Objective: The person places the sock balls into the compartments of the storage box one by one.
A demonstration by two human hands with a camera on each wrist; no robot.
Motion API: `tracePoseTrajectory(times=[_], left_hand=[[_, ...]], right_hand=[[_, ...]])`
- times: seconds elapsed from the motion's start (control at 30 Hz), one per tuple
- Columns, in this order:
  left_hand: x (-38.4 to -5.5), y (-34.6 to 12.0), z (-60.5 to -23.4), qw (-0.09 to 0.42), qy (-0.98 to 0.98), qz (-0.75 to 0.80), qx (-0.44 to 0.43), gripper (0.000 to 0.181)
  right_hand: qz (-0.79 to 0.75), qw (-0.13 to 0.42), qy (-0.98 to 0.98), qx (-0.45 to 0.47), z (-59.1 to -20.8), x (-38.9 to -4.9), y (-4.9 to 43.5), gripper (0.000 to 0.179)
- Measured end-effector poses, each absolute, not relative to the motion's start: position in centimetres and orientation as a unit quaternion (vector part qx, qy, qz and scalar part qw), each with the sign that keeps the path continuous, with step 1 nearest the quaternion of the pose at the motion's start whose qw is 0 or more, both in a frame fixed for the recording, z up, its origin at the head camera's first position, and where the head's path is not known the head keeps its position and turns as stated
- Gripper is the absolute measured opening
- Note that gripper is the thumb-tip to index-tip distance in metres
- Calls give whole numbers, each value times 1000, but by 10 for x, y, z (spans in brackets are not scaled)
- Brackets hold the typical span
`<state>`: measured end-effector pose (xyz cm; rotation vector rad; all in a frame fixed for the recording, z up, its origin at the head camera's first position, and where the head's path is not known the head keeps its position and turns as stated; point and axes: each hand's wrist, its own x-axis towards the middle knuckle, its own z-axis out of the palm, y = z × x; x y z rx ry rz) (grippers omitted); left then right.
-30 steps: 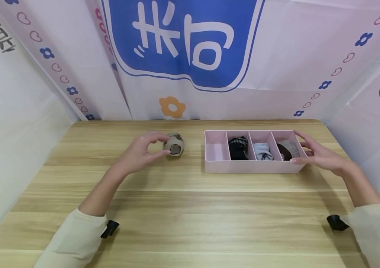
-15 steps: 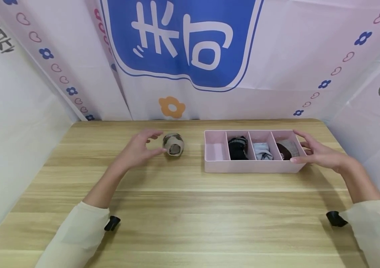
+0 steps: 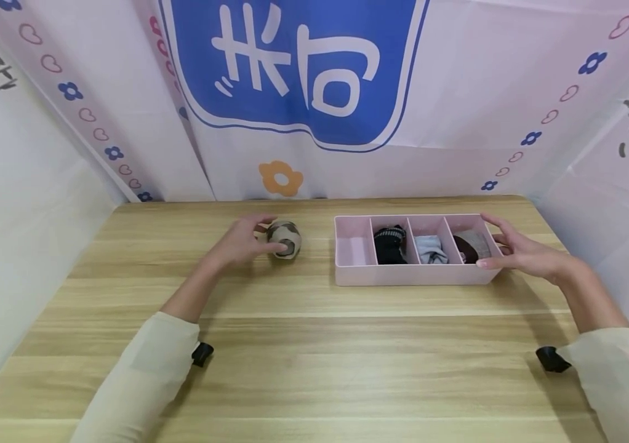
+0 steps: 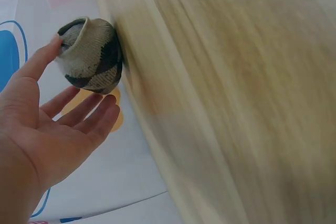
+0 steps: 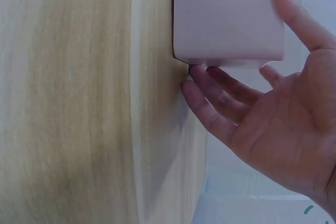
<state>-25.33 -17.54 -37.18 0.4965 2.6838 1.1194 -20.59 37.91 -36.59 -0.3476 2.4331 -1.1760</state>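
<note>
A rolled-up camouflage sock (image 3: 284,239) sits on the wooden table. My left hand (image 3: 241,241) is at its left side, thumb on the folded opening and index finger behind it. In the left wrist view the sock (image 4: 93,56) lies between the thumb and the other fingertips. My right hand (image 3: 522,251) holds the right end of a pink divided storage box (image 3: 414,275), thumb on the front rim, index finger at the back corner. The right wrist view shows its other fingers (image 5: 220,98) against the end wall. A black sock (image 3: 389,245) lies in the box.
The box also holds a light grey sock (image 3: 431,249) and a grey and dark brown sock (image 3: 475,246), each in its own compartment. A printed cloth (image 3: 458,92) hangs behind the table (image 3: 314,369), with white cloth along both sides.
My left hand drew slightly back from the sock, then moved right again, its thumb now over the sock's opening. The right hand keeps its hold on the box. The head view has shifted slightly.
</note>
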Motion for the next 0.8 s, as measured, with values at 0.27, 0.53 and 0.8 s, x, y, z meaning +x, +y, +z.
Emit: tracePoseTrajectory(times=[0.27, 0.53, 0.8], left_hand=[[-257, -177, -379, 108, 894, 402, 166, 73], [-257, -177, -383, 101, 886, 421, 164, 69], [-257, -176, -384, 96, 885, 427, 156, 69]], right_hand=[[-426, 210, 870, -132, -365, -206, 378, 102], [-422, 211, 872, -133, -364, -206, 379, 102], [-425, 213, 870, -131, -365, -205, 379, 101]])
